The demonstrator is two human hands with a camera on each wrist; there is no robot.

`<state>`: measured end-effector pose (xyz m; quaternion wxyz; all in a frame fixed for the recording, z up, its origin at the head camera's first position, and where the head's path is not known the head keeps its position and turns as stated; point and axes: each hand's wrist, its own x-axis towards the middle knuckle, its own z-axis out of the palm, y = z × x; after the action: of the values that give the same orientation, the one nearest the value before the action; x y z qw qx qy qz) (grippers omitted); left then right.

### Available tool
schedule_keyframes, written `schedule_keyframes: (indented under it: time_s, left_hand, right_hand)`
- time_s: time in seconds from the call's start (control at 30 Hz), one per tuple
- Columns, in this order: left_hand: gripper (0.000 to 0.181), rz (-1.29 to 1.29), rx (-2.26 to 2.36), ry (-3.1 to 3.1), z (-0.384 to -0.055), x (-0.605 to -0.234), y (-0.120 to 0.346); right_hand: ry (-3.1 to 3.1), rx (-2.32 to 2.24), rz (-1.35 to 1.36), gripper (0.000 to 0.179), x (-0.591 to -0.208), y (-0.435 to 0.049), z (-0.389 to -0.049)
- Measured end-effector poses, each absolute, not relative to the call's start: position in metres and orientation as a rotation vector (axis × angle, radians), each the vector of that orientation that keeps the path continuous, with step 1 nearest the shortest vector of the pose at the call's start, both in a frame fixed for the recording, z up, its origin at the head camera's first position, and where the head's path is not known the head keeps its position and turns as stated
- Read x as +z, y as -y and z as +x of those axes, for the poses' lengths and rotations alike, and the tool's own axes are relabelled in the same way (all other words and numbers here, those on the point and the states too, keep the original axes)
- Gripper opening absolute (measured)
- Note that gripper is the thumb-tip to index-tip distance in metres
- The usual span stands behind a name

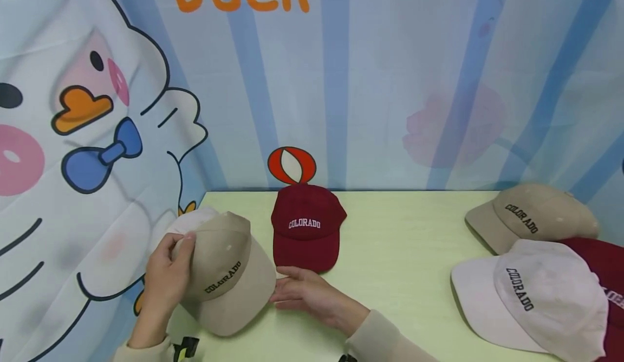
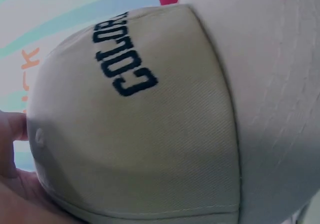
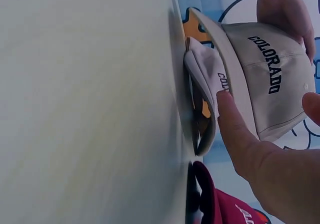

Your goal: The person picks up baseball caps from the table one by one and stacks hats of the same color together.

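Note:
My left hand (image 1: pixel 168 272) grips a beige baseball cap (image 1: pixel 219 259) by the back of its crown, thumb on top. The cap is tilted, its brim toward my right hand, and dark COLORADO lettering shows on its front. In the left wrist view, the crown (image 2: pixel 150 154) fills most of the picture. My right hand (image 1: pixel 312 299) is beside the brim with fingers extended; whether they touch it I cannot tell. Behind the held cap is a white cap (image 1: pixel 192 218), mostly hidden in the head view; its brim (image 3: pixel 202 77) shows in the right wrist view.
A dark red COLORADO cap (image 1: pixel 306 229) sits at the table's back, left of centre. On the right lie a beige cap (image 1: pixel 543 213), a white cap (image 1: pixel 551 297) and a partly covered red cap (image 1: pixel 604 264). A printed cloth backdrop (image 1: pixel 370 80) borders the pale green table (image 1: pixel 400 275).

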<state>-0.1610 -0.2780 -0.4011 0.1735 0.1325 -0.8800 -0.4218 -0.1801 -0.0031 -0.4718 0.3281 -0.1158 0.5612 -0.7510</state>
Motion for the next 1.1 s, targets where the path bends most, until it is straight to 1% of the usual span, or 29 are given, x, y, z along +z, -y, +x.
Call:
schedule_keyframes:
  time_s: [0.3,0.53,0.87,1.1]
  left_hand:
    - [0.04,0.298,-1.479,2.383,-0.169,-0.389,0.26]
    - [0.035,0.225,-1.57,2.324,-0.174,-0.385,0.244]
    - [0.034,0.041,-1.672,2.289,-0.186,-0.38,0.219]
    - [0.033,-0.04,-1.716,2.317,-0.194,-0.378,0.196]
  right_hand:
    - [-1.57,-1.871,-0.408,0.07,-0.468,-0.019,-0.188]
    - [-1.715,-1.758,-0.473,0.063,-0.463,-0.038,-0.192]
    - [-1.986,-1.7,-0.475,0.055,-0.446,-0.065,-0.206]
    - [-2.263,-1.784,-0.422,0.045,-0.43,-0.077,-0.212]
